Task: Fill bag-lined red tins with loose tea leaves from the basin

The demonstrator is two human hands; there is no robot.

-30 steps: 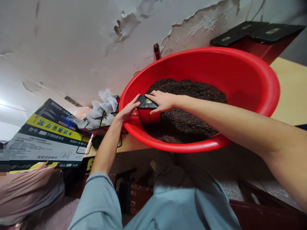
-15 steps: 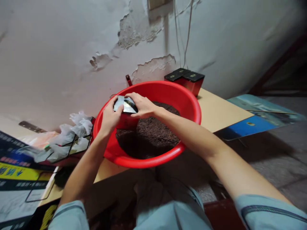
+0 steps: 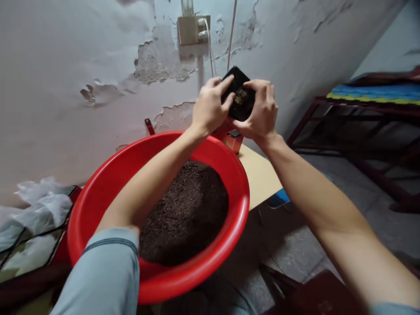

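While the black-lidded red box is clasped between the bare left hand and the bare right hand, gold characters are shown on its tilted lid. It is held up around one o'clock of the round red plastic basin, by which loose, dark brown shreds are contained.

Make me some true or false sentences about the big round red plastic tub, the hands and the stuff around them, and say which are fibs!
1. The left hand and right hand hold a box with a black top. True.
2. The big round red plastic tub holds white rice. False: it holds dark brown shreds.
3. Whitish see-through plastic bags lie right of the tub. False: they're on its left.
4. White plugs are in the wall socket. True.
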